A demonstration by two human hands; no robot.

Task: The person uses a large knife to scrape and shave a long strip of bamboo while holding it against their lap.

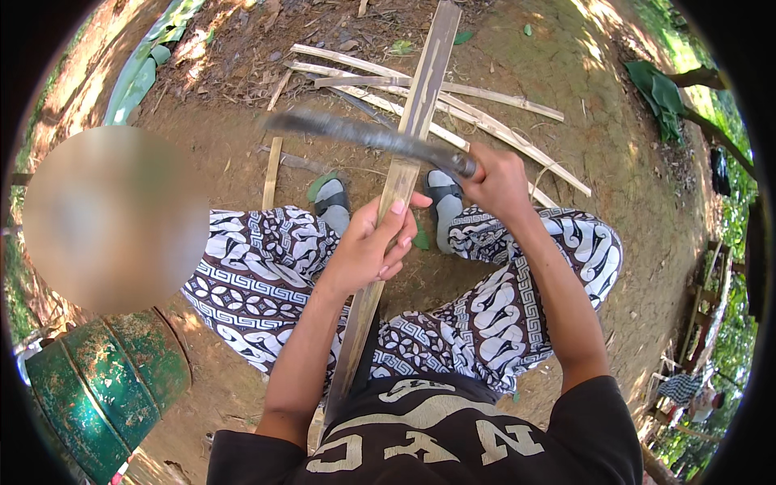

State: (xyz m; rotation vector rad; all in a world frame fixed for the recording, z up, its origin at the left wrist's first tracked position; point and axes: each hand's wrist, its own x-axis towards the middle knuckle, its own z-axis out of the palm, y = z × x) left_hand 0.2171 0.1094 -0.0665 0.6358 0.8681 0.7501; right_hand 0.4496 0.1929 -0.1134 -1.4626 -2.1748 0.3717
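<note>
My left hand (373,246) is closed around a long bamboo slat (428,77), its thumb lying along the upper face. The slat runs from the ground ahead, between my knees, back toward my waist. Gripped by its handle, a machete (347,133) is in my right hand (499,182). Its blade points left and crosses the slat beyond my left hand; motion smears it. Whether the edge touches the slat I cannot tell. Several split bamboo strips (517,145) lie crossed on the ground past my feet.
My sandalled feet (331,202) stand on bare soil on both sides of the slat. A rusty green metal drum (105,396) is at the lower left. A round blurred patch hides things at the left. Long green leaves (137,81) lie at the far left.
</note>
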